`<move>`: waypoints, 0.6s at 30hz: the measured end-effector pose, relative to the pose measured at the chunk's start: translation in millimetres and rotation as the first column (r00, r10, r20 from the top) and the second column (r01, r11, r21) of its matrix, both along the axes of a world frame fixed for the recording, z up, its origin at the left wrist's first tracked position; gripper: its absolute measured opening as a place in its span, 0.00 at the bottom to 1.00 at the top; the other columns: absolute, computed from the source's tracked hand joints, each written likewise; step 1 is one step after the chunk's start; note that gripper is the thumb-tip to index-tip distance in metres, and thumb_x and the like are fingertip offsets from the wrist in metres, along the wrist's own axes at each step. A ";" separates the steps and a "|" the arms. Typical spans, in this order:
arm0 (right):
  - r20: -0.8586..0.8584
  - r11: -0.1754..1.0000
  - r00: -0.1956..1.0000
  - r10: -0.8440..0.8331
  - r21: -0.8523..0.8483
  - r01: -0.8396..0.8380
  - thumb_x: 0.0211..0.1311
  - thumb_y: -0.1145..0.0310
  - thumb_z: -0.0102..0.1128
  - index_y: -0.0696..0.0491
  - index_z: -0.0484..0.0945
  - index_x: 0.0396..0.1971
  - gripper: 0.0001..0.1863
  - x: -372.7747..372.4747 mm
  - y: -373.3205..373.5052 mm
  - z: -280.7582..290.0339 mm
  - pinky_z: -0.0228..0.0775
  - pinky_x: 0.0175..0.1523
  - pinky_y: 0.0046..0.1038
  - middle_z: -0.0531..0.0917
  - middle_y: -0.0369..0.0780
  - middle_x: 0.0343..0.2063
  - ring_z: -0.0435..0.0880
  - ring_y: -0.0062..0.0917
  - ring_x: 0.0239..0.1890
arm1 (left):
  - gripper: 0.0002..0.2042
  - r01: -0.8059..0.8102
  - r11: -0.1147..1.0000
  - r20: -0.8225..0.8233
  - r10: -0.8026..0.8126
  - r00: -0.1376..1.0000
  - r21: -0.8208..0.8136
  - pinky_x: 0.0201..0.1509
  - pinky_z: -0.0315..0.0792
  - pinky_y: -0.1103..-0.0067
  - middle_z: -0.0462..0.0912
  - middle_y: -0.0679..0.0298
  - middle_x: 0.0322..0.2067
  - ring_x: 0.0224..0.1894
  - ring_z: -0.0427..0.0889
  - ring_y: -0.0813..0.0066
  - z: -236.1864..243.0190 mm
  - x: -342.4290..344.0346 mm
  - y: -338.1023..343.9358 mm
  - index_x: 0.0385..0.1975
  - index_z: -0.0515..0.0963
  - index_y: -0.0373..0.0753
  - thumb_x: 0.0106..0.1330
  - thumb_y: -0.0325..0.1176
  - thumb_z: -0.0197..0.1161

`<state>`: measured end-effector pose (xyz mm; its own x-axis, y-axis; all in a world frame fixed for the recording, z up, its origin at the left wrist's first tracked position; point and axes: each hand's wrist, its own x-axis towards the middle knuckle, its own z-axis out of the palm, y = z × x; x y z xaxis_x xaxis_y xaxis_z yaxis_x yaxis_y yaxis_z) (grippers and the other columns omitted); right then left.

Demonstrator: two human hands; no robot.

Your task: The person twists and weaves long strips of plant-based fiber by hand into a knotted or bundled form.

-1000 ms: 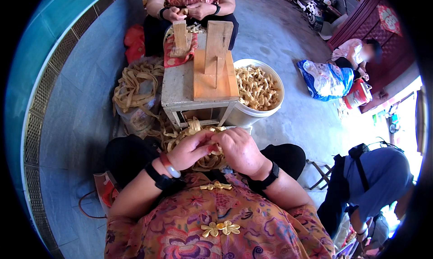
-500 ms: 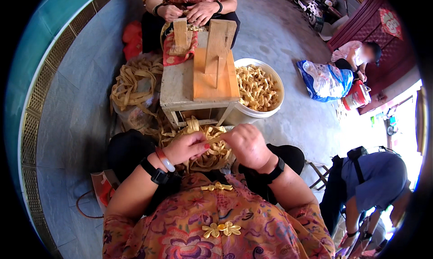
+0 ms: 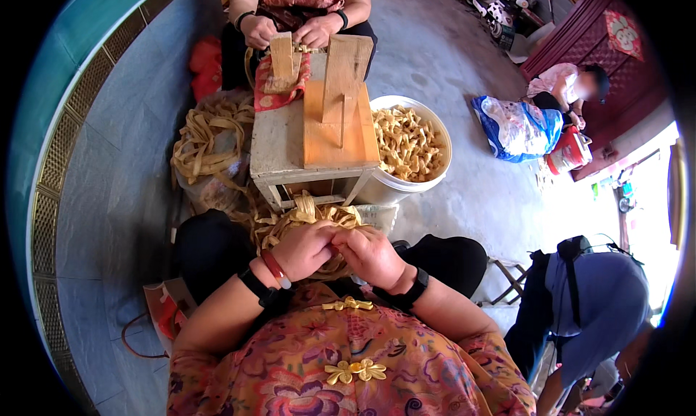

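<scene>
My left hand (image 3: 303,251) and my right hand (image 3: 371,255) meet in front of my chest, fingers closed and touching. Between the fingertips is a tan ribbon-like strip, almost wholly hidden now; the earlier frame shows it stretched from one hand to the other. Just beyond and below my hands lies a heap of the same tan strips (image 3: 308,211), between my knees. A white bucket (image 3: 447,151) behind the right hand holds many small knotted tan pieces (image 3: 409,142).
Ahead stands a small worn table (image 3: 279,155) bearing an upright wooden board on an orange-brown base (image 3: 330,151). More strips (image 3: 210,137) hang over a bag at left. A co-worker's hands (image 3: 315,32) work across the table. Other people are at right, near a blue-white sack (image 3: 518,130).
My hands have come together and slightly lower, the right one moving in and down over the strip. Across the table, the co-worker's hands have moved apart.
</scene>
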<state>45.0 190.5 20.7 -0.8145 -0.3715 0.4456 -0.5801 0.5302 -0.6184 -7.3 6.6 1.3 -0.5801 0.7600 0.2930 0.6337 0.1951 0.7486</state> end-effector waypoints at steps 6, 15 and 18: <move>0.137 0.967 0.990 -0.034 -0.244 0.067 0.54 0.74 0.58 0.54 0.73 0.35 0.08 -12.3 2.1 -19.2 0.68 0.29 0.28 0.77 0.39 0.22 0.76 0.31 0.22 | 0.05 0.009 0.947 0.873 -0.299 0.385 0.321 0.34 0.67 0.86 0.73 0.70 0.31 0.29 0.72 0.85 -17.5 -4.7 -7.9 0.40 0.69 0.38 0.68 0.29 0.54; 0.798 0.709 0.507 0.325 -0.561 0.428 0.59 0.75 0.56 0.55 0.73 0.38 0.07 -23.7 8.6 -29.3 0.67 0.29 0.19 0.78 0.34 0.27 0.75 0.17 0.25 | 0.15 -0.172 0.981 -0.167 0.185 0.968 0.084 0.41 0.71 0.66 0.79 0.57 0.33 0.37 0.78 0.53 -10.3 -3.7 -0.4 0.40 0.71 0.38 0.53 0.24 0.64; 0.523 0.968 0.844 -0.122 -0.124 0.216 0.49 0.82 0.56 0.57 0.71 0.41 0.16 -11.6 -10.4 -0.9 0.72 0.37 0.32 0.77 0.43 0.31 0.78 0.34 0.32 | 0.14 -0.234 0.962 -0.070 0.245 0.967 0.140 0.44 0.71 0.70 0.78 0.58 0.34 0.37 0.77 0.54 -18.1 -11.2 2.1 0.37 0.73 0.36 0.50 0.25 0.66</move>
